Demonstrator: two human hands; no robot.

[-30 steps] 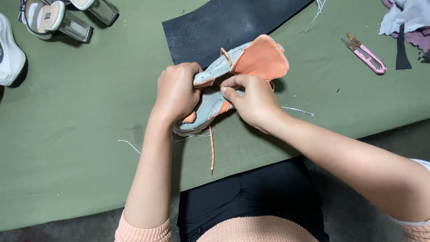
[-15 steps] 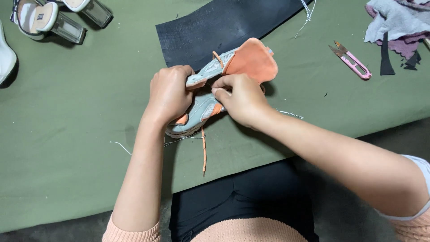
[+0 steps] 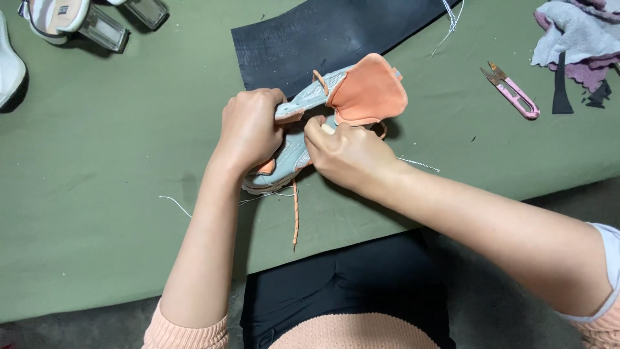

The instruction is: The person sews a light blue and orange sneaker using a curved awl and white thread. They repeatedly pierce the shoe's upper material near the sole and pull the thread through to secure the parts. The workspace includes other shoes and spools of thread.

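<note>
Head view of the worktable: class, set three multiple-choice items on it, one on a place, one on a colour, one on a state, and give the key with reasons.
1. Where do the pink thread snips lie?
A. on the green table, to the right of the shoe
B. on the black mat
C. in the left hand

2. What colour is the shoe's tongue?
A. white
B. orange
C. black

3. How is the small grey shoe held?
A. lying untouched
B. by one hand only
C. by both hands

Key: 1 A, the snips rest on bare green cloth off the black mat. 2 B, the spread flap is orange. 3 C, the left hand and right hand both grip it.
</note>
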